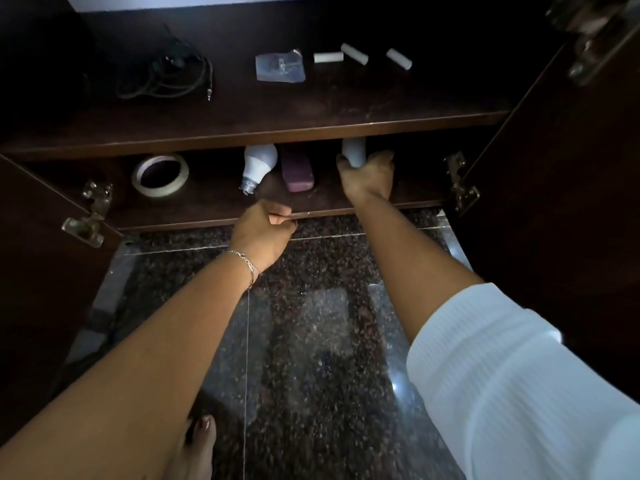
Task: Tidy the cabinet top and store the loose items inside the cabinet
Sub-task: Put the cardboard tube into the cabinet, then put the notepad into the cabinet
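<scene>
Your right hand (367,176) is gripping a white cylinder (354,153) on the lower shelf (207,206), its far end hidden under the cabinet top (311,110), just right of the purple case (297,173). Your left hand (264,226), nearer you, is curling over that shelf's front edge.

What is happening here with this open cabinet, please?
A person is putting things into an open cabinet. The right hand holds a white object at the lower shelf, beside a purple case, a light bulb and a tape roll. The left hand grips that shelf's front edge. A cable, a plastic packet and three white tubes lie on the upper shelf.
</scene>
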Demonstrator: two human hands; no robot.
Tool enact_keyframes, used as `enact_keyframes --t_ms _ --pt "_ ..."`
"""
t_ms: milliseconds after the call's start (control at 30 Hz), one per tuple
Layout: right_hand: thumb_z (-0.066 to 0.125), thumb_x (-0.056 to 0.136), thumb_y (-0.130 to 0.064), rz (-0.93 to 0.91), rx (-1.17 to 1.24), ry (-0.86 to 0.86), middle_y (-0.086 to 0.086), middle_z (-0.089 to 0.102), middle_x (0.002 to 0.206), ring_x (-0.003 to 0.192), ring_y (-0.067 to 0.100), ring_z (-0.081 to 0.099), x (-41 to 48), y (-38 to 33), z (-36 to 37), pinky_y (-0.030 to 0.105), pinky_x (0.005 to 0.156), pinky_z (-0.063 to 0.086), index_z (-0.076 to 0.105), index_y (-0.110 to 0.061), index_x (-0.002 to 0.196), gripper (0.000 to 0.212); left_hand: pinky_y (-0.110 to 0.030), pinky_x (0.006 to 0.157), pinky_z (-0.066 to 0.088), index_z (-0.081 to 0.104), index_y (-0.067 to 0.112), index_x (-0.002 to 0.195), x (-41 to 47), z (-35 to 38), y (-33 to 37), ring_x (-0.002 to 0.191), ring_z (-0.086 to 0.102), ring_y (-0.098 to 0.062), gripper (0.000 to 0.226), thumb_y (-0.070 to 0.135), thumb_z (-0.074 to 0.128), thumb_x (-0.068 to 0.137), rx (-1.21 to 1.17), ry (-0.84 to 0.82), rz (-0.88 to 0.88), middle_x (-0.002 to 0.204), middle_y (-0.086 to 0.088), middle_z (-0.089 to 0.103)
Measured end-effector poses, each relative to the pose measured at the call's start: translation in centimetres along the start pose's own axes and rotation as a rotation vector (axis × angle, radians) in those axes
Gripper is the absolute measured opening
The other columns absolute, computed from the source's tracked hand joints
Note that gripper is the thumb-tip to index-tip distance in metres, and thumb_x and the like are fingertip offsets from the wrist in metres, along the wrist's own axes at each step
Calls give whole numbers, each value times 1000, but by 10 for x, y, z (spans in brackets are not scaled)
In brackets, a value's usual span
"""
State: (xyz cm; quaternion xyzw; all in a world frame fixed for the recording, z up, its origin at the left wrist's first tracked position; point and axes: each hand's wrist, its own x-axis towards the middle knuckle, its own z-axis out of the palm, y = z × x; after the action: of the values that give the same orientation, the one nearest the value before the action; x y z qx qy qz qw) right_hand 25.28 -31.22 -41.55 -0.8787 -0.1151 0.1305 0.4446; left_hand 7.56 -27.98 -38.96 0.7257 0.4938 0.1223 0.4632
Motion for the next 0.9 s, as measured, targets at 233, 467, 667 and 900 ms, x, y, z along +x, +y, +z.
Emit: enact_keyframes --t_ms 233,467,667,900 --pt "74 76 -43 -123 -146 -12 17 50 126 110 33 57 4 8 -2 33 87 46 50 -4 124 67 -20 74 43 66 16 102 -2 -6 -13 88 61 -15 15 15 65 87 1 5 -35 92 2 66" --pt "80 70 -41 -118 -13 44 12 54 121 110 29 56 -15 15 -5 33 89 45 51 -8 117 64 -27 76 43 62 24 90 5 -5 -5 86 60 -16 10 14 64 86 -88 6 -47 85 5 63" --pt "80 69 -33 -60 181 147 3 57 109 100 22 59 -48 30 -18 37 86 50 53 -13 103 48 -25 73 44 63 21 94 -5 -1 13 83 60 -16 11 12 63 86 -114 23 -12 92 -3 67" --pt "73 78 -23 -235 399 149 -5 52 110 97 5 53 -95 -5 -70 23 84 50 53 -20 106 34 -8 63 42 64 13 106 -41 -17 64 75 57 0 17 10 61 90 -340 71 88 82 10 63"
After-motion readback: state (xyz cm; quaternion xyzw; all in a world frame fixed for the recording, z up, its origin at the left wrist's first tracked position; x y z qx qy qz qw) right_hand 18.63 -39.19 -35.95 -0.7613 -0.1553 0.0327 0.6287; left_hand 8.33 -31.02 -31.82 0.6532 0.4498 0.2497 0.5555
